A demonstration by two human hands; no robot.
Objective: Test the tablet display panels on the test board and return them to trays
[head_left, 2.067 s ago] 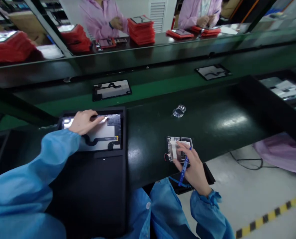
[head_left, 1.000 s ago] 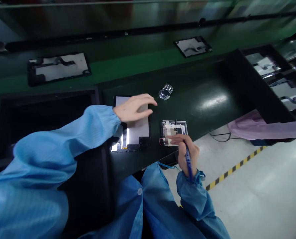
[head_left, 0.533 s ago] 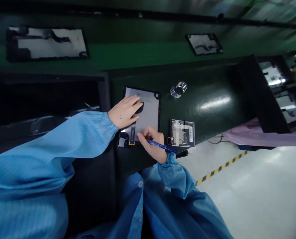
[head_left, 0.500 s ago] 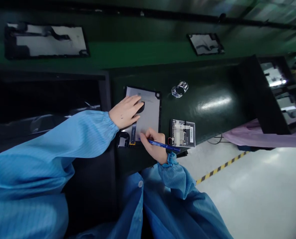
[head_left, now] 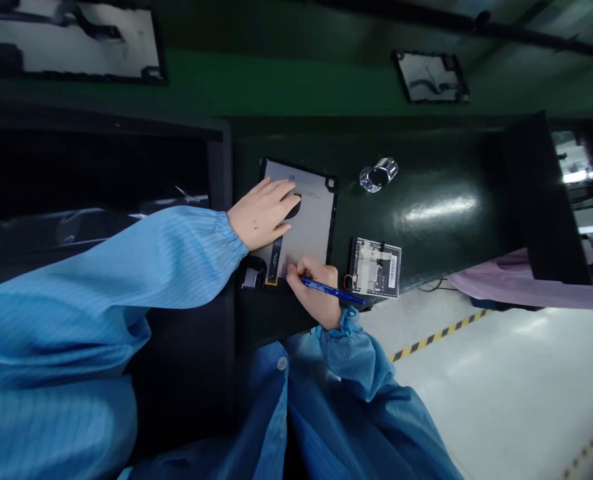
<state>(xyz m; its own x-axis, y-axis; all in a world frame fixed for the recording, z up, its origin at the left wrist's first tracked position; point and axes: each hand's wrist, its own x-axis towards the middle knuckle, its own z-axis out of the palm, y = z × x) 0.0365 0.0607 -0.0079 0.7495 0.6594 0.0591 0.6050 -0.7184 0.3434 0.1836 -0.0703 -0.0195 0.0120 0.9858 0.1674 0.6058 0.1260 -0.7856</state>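
A grey tablet panel (head_left: 310, 220) with a black frame and a flex cable lies face down on the dark green bench. My left hand (head_left: 262, 213) rests flat on its upper left part, fingers stretched out, pressing it down. My right hand (head_left: 316, 290) is closed on a blue pen (head_left: 332, 292), with the tip at the panel's lower edge near the flex cable. A small circuit module (head_left: 376, 268) with white tape lies just right of my right hand.
A clear roll of tape (head_left: 378, 176) sits beyond the panel. A black tray (head_left: 216, 153) stands at the left. Two more panels (head_left: 71, 41) (head_left: 430, 77) lie on the green conveyor behind. A black bin (head_left: 541, 200) holds further panels at the right. The bench edge drops to the floor.
My left hand carried the panel from the black tray to the bench and now holds it flat. My right hand left the small module and brought the pen to the panel's lower edge.
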